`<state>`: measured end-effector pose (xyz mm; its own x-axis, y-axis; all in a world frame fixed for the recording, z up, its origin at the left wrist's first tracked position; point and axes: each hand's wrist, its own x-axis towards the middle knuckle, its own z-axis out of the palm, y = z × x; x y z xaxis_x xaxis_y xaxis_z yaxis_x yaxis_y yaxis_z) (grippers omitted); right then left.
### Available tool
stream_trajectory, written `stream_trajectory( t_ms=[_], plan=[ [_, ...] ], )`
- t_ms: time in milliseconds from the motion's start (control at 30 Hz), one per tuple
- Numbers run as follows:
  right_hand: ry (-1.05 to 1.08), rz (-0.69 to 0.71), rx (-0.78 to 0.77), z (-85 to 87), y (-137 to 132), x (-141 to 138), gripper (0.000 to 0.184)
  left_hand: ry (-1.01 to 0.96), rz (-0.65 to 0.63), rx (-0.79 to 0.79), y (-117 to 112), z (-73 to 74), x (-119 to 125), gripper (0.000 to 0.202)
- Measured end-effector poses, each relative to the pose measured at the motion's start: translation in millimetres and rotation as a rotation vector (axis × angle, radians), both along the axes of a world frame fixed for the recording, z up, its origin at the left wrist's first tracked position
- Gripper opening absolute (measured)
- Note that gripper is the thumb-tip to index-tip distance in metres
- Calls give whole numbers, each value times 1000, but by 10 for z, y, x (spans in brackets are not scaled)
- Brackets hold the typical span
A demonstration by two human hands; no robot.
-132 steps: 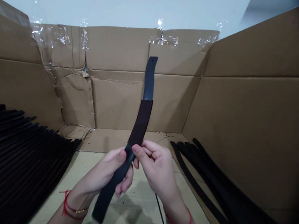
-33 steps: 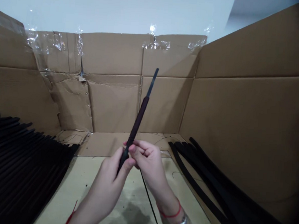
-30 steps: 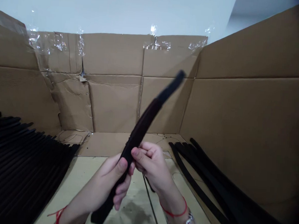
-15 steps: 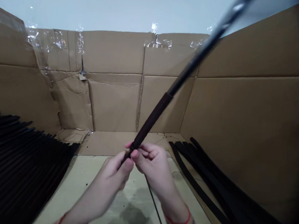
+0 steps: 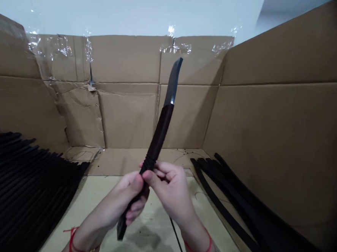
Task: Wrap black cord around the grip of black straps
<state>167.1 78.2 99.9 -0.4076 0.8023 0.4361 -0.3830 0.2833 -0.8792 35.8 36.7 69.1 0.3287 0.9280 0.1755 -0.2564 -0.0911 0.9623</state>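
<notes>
Both hands hold a long flat black strip [image 5: 159,140] upright in front of me. Its middle has a dark maroon fabric-like covering, and its upper end is bare, smooth and blue-grey. My left hand [image 5: 118,202] wraps its fingers around the lower part, whose tail sticks out below. My right hand [image 5: 167,188] pinches the strip just above with thumb and fingers. A red thread circles each wrist.
Many similar black strips lie in a dense fanned row [image 5: 25,182] at left and a looser pile [image 5: 238,198] at right. Brown cardboard walls [image 5: 129,116], taped and torn at back left, surround a pale board surface [image 5: 150,231].
The strip has turned from edge-on, pointing up to the right, to flat-on and nearly upright. Its tail now shows below my left hand. Both hands still hold it.
</notes>
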Motion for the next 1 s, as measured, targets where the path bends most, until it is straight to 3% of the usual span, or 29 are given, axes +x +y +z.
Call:
stream_trajectory(
  t_ms=[67, 100, 167, 233, 267, 333, 400, 433, 500, 633, 767, 867, 1000],
  plan=[
    [5, -63, 14, -27, 38, -34, 39, 66, 155, 61, 51, 9, -46, 57],
    [-1, -11, 4, -36, 56, -39, 40, 69, 178, 36, 63, 19, -56, 54],
    [-35, 159, -27, -35, 69, -23, 42, -18, -5, -112, 51, 45, -49, 55],
    [-60, 165, -16, -8, 44, 6, 40, -92, -149, -179, 11, 67, -11, 59],
    [-64, 76, 5, 9, 21, 15, 37, -91, -96, -142, -12, 75, 15, 60],
    [-54, -145, 48, 40, -25, 15, 34, -7, 205, 9, -52, 86, 64, 57],
    [-58, -174, 66, 54, -55, -2, 32, 88, 422, 77, -81, 94, 93, 53],
    [-59, -118, 73, 56, -64, -11, 32, 110, 435, 65, -92, 97, 99, 52],
    [-41, -16, 86, 52, -83, -18, 30, 90, 346, 12, -110, 99, 97, 54],
    [-43, -38, 91, 51, -157, 15, 33, -86, 144, -54, -155, 95, 46, 57],
    [-211, 7, 201, 92, -201, 78, 39, -165, -105, -169, -202, 132, -73, 49],
    [-279, -9, 257, 114, -199, 88, 37, -270, -202, -248, -193, 155, -113, 45],
    [-153, 4, 157, 84, -243, 22, 25, -404, -279, -240, -154, 121, -37, 47]
  ],
)
